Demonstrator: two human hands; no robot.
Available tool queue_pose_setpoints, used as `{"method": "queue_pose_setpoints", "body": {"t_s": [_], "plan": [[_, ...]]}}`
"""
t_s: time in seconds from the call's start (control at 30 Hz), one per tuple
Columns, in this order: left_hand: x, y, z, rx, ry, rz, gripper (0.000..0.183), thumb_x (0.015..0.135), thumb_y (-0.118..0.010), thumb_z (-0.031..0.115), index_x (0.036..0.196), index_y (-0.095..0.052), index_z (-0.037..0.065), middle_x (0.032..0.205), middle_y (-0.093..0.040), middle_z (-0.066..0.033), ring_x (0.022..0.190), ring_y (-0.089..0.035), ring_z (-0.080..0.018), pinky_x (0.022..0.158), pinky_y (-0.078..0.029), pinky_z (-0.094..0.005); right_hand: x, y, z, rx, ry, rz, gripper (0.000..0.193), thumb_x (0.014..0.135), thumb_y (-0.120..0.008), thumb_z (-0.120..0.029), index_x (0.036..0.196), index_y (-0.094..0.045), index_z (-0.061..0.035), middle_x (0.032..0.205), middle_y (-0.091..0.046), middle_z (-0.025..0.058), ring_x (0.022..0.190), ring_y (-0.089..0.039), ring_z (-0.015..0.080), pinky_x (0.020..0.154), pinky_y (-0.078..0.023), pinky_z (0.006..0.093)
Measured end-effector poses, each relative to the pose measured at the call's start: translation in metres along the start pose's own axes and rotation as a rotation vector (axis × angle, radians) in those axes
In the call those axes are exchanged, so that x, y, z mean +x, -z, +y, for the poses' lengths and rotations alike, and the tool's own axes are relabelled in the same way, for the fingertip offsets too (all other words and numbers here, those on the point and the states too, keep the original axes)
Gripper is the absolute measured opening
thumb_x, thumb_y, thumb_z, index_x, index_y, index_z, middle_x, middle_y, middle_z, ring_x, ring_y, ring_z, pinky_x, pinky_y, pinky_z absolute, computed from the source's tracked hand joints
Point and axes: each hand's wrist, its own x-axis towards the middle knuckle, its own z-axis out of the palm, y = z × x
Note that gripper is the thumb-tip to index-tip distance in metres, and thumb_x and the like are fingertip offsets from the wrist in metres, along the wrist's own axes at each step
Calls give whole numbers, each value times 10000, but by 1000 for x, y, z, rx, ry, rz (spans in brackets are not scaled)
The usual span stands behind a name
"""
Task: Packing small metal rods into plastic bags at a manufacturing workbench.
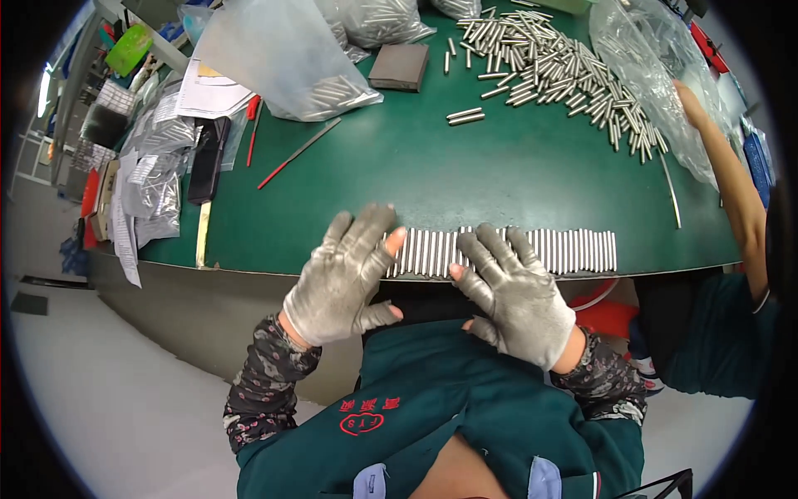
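Observation:
A long row of short metal pins (573, 251) lies side by side along the near edge of the green table (332, 183). My left hand (345, 279), in a grey glove with some bare fingertips, rests at the left end of the row. Its fingers are stretched and apart, and the forefinger is beside the end pins. My right hand (519, 303), gloved the same way, lies over the middle of the row with spread fingertips on the pins, covering some of them. Neither hand grips anything.
Farther back lies a loose heap of pins (540, 62), with two pins (465, 117) apart from it. A dark block (399, 67), plastic bags of pins (332, 96), a thin file (299, 154) and a phone (209, 160) lie around. At right, another person's arm (727, 158) reaches to a clear bag (665, 91).

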Motion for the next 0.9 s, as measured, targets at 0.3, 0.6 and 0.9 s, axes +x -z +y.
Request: {"method": "queue_pose_setpoints", "body": {"t_s": [0.3,0.6,0.9], "plan": [[-22,-14,6,55,84,-35,858,748,-602,558,1404,-343,69,1411,-378,-181,1322,-346,-363,1107,-209,-509,8,-15,-19,34,30,7,656,747,-654,-362,1259,-487,14,1385,-397,235,1308,-358,383,1095,-241,509],[-26,-17,-3,85,104,54,858,813,-463,654,1425,-308,73,1410,-361,-212,1312,-361,-379,1095,-224,-521,1,2,-10,15,-62,36,678,786,-608,-375,1320,-429,1,1395,-386,240,1322,-334,409,1100,-208,543],[-25,-22,-6,124,132,48,834,826,-442,661,1425,-309,96,1402,-371,-218,1291,-391,-384,1061,-254,-568,5,-17,-11,54,-77,28,685,770,-625,-367,1306,-424,10,1396,-373,258,1313,-337,419,1095,-223,531]]}}
